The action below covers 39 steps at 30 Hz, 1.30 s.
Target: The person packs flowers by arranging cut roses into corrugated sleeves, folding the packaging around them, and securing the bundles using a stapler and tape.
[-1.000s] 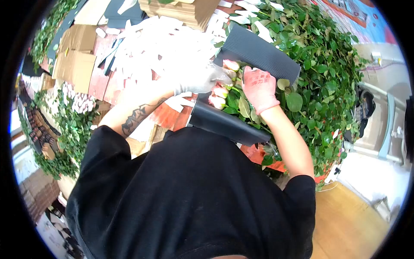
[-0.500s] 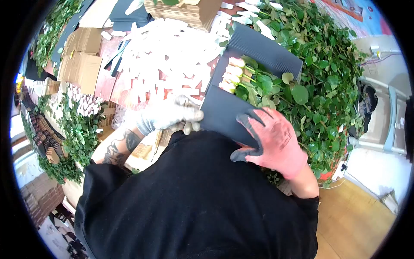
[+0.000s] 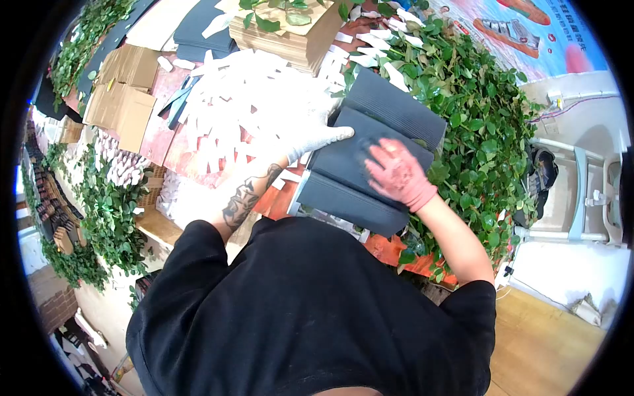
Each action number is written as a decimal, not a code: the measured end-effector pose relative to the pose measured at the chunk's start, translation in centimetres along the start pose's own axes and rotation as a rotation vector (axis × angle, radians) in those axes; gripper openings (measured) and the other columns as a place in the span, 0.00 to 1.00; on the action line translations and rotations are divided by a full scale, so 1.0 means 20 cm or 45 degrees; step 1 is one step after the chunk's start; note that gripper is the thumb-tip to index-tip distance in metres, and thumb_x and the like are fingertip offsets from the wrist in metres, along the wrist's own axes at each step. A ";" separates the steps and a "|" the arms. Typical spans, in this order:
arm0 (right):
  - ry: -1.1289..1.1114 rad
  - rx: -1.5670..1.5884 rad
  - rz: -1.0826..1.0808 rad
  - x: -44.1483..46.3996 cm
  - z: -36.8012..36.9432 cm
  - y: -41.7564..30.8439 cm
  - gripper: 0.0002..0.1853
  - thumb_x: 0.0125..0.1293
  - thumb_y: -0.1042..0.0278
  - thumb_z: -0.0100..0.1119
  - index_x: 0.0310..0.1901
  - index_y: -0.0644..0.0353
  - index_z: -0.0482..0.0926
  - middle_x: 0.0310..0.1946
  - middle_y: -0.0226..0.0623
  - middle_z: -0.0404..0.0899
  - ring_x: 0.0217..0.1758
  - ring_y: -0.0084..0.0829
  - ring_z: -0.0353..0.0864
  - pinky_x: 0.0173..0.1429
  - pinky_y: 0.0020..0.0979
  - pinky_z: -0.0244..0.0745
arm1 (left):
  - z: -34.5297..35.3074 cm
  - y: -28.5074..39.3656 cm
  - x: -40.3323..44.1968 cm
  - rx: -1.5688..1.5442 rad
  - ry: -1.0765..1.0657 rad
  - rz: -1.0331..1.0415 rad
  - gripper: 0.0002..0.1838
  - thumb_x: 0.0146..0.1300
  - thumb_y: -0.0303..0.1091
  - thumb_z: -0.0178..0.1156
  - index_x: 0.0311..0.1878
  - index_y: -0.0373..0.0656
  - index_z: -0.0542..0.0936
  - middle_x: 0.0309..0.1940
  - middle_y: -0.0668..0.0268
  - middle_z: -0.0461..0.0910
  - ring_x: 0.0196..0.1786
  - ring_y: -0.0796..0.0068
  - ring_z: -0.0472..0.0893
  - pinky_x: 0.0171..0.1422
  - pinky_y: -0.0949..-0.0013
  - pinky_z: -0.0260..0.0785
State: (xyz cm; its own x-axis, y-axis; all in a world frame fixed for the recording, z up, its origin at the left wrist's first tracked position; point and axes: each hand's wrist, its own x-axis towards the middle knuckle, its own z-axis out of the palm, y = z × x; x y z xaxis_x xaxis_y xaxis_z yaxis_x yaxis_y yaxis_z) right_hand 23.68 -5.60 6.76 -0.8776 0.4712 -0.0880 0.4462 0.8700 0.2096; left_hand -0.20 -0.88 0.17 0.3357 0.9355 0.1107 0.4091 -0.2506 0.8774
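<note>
A dark corrugated sheet (image 3: 356, 198) lies on the red table, with a dark panel over the place where the pink roses were; the blooms are now hidden. My left hand (image 3: 317, 132), in a white glove, rests at the panel's upper left edge, thumb stretched out over it; its other fingers blend into the bright white pieces. My right hand (image 3: 396, 173), in a pink glove, is over the middle of the panel, fingers spread and partly blurred. Green leaves (image 3: 475, 158) border the sheet's right side.
White paper pieces (image 3: 231, 99) are scattered left of the sheet. Behind them stands a cardboard stack (image 3: 290, 39). Blue-handled scissors (image 3: 177, 104) lie near folded cardboard (image 3: 122, 99). More flowers (image 3: 119, 162) stand at the left, a pale chair frame (image 3: 581, 191) at the right.
The dark sheet has been folded over the roses, hiding them. My left hand has moved up to the panel's upper edge; my right hand has moved up from the lower flap onto the panel.
</note>
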 end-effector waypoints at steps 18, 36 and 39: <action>-0.161 0.343 0.298 0.06 0.15 -0.03 0.29 0.54 0.51 0.60 0.55 0.60 0.74 0.62 0.49 0.65 0.67 0.49 0.62 0.71 0.44 0.57 | -0.03 0.01 0.00 -0.117 -0.048 -0.481 0.11 0.59 0.39 0.65 0.33 0.41 0.80 0.23 0.68 0.76 0.29 0.77 0.75 0.35 0.71 0.69; -0.283 0.626 0.434 0.11 0.06 -0.04 0.37 0.56 0.49 0.55 0.64 0.64 0.65 0.70 0.50 0.53 0.75 0.48 0.47 0.76 0.41 0.41 | 0.03 0.03 -0.01 -0.192 0.093 -0.579 0.14 0.61 0.42 0.59 0.32 0.39 0.79 0.22 0.66 0.75 0.29 0.77 0.75 0.37 0.70 0.69; -0.115 0.372 0.394 0.09 0.20 -0.09 0.38 0.53 0.52 0.57 0.64 0.65 0.63 0.71 0.51 0.52 0.75 0.48 0.46 0.77 0.43 0.39 | -0.07 -0.02 -0.09 0.157 0.232 -0.101 0.14 0.60 0.43 0.58 0.34 0.40 0.81 0.29 0.61 0.79 0.34 0.65 0.80 0.42 0.64 0.71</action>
State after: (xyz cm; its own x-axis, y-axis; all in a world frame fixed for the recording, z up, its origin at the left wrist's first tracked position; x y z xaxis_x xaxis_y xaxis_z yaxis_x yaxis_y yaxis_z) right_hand 22.05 -5.71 2.36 -0.6818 0.7155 -0.1522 0.7279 0.6843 -0.0435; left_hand -2.25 -2.08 0.29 0.1443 0.9802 0.1358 0.5324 -0.1925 0.8243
